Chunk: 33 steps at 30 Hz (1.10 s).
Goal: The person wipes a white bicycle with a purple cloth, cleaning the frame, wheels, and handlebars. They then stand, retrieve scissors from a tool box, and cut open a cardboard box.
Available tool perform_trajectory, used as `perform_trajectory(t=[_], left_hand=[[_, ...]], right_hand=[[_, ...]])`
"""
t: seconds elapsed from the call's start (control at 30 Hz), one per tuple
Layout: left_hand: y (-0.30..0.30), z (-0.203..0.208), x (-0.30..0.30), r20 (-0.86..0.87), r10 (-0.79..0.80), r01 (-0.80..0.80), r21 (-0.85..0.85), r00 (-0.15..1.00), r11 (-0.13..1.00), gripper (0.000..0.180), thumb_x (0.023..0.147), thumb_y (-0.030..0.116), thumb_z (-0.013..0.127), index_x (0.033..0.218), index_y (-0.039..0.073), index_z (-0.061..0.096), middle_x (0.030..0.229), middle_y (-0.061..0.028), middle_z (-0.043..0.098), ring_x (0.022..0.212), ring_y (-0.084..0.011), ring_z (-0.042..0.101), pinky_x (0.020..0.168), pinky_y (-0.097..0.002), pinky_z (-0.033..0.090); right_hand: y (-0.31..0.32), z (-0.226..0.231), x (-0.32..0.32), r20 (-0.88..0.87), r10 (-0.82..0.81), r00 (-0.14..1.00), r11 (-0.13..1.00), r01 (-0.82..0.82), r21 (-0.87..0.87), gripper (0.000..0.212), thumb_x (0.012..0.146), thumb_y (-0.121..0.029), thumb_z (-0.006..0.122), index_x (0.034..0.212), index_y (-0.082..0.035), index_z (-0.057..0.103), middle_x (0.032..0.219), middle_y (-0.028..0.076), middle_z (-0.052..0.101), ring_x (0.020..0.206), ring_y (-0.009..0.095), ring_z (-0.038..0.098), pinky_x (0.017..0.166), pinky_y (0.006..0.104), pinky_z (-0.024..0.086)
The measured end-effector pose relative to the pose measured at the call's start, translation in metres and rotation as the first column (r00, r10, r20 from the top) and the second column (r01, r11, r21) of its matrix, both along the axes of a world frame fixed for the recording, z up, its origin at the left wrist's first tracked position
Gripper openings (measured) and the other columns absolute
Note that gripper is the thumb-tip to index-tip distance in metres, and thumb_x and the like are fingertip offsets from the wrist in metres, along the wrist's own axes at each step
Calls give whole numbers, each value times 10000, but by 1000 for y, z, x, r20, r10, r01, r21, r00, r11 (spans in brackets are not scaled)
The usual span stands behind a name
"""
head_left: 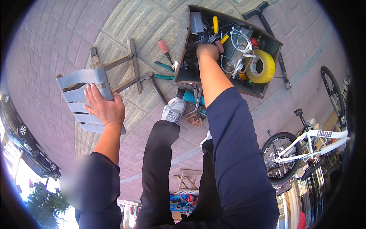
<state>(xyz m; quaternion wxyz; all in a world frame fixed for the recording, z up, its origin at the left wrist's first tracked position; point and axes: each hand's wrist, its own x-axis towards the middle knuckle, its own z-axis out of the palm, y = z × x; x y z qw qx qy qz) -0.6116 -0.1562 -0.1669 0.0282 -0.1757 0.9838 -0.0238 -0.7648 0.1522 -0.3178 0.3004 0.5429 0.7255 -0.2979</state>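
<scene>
My left hand lies flat, fingers stretched out, on the grey strap seat of a small wooden folding stool. My right hand reaches down into the left part of a dark metal toolbox; its fingers are hidden among the tools. Near it in the box are a grey cylinder, a yellow-handled tool and a pink handle. White cable ties and a wide roll of yellow tape fill the right part.
Left of the box lie a pink-handled screwdriver, green-handled pliers and a hammer. Orange-handled scissors and a teal power tool sit by my shoe. A pump lies behind the box; a white bicycle stands right.
</scene>
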Motion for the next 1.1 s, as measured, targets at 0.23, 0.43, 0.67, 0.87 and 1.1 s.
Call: perform_trajectory(t=[0.23,0.43,0.67,0.87,1.1], left_hand=[[-1,-3,2,-11,-8,8,0,1000,1000,847,773,247,688,1513,6,355,1585,-192,395,1508,-405,299,1138,-737,141],[0,0,0,-11,-12,12,3,1000,1000,837,778,251,682,1511,9,357,1584,-194,393,1509,-405,297,1132,-740,150],[-2,-4,1,1,3,-3,-13,1000,1000,837,784,254,679,1513,8,350,1590,-192,382,1508,-401,295,1133,-743,143],[1,-3,1,-2,8,-8,-13,1000,1000,829,786,256,680,1509,9,360,1584,-190,386,1506,-409,294,1134,-740,145],[1,-1,-1,-5,3,-3,-17,1000,1000,832,774,247,678,1505,5,363,1578,-189,389,1499,-411,299,1139,-732,146]], right_hand=[[-4,-6,17,-127,234,964,966,-217,139,417,805,-282,702,1108,3,719,1203,259,694,1135,420,673,984,468,534],[8,-5,21,-110,242,964,964,-225,141,393,825,-230,687,1159,-22,688,1197,232,704,1146,421,666,994,474,526],[26,-16,17,-35,455,890,890,-454,36,416,859,-188,662,1231,-1,656,1239,236,692,1166,390,668,1004,455,527],[32,-21,25,-172,502,848,861,-508,12,486,814,-278,772,1161,58,717,1335,191,665,1249,328,624,1119,311,405],[10,-11,13,-58,269,961,963,-267,50,493,818,-350,774,1182,-20,731,1257,195,701,1160,352,679,998,415,531]])
